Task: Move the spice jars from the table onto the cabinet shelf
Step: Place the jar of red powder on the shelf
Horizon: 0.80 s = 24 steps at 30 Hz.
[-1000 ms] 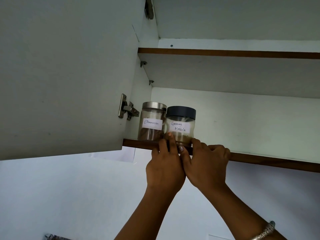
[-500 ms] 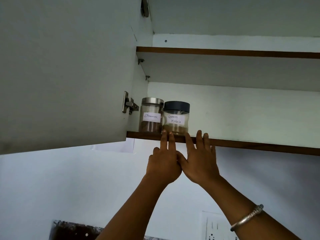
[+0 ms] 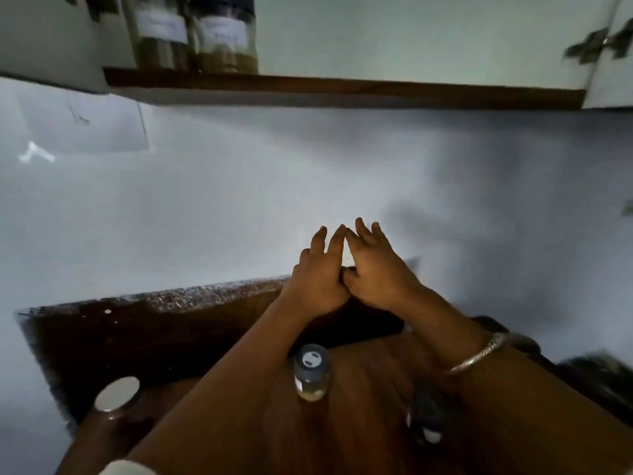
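Spice jars (image 3: 226, 36) are left side by side at the cabinet shelf's (image 3: 342, 87) far left, the left hand (image 3: 317, 279) and right hand (image 3: 376, 275) are now drawn down empty, fingers straight, and the remaining jars (image 3: 311, 371) on the near table (image 3: 370, 389) are lined up next.

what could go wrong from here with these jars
1. The left shelf jar and right shelf jar stand near the shelf edge; sliding the next one in might nudge one off.
2. The left forearm lies close beside the grey-lidded jar on the table; reaching down may tip it.

Left hand (image 3: 317, 281) against right hand (image 3: 378, 274)
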Tool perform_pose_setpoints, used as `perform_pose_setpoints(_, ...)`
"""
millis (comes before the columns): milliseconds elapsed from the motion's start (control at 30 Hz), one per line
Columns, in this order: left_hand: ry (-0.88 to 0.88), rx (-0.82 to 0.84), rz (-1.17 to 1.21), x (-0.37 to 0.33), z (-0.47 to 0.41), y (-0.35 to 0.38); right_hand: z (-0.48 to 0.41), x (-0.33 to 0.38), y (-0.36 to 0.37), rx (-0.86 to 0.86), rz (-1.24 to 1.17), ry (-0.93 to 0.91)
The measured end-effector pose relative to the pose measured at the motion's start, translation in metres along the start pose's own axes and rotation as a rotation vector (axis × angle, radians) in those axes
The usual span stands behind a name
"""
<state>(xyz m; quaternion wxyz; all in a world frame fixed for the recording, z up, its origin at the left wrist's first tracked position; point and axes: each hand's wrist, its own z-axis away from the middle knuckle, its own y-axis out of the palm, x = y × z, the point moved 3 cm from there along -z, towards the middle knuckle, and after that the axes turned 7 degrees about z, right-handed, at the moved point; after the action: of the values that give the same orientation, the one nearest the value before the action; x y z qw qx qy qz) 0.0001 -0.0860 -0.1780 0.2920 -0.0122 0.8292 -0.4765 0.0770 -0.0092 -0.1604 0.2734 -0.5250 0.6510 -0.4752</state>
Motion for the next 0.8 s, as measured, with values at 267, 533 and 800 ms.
perform_pose_setpoints(267, 0.041, 0.417, 0.043, -0.041, 0.087, 0.188, 0.187, -0.11, 0.09, 0.279, 0.079, 0.038)
perform_pose_setpoints(533, -0.034, 0.674, 0.291, -0.085, 0.163, 0.325, 0.305, -0.201, 0.136, 0.496, 0.053, 0.096)
perform_pose_setpoints(800, -0.347, 0.607, 0.277, -0.105, 0.215, 0.379, 0.366, -0.245, 0.17, 0.68, -0.343, 0.122)
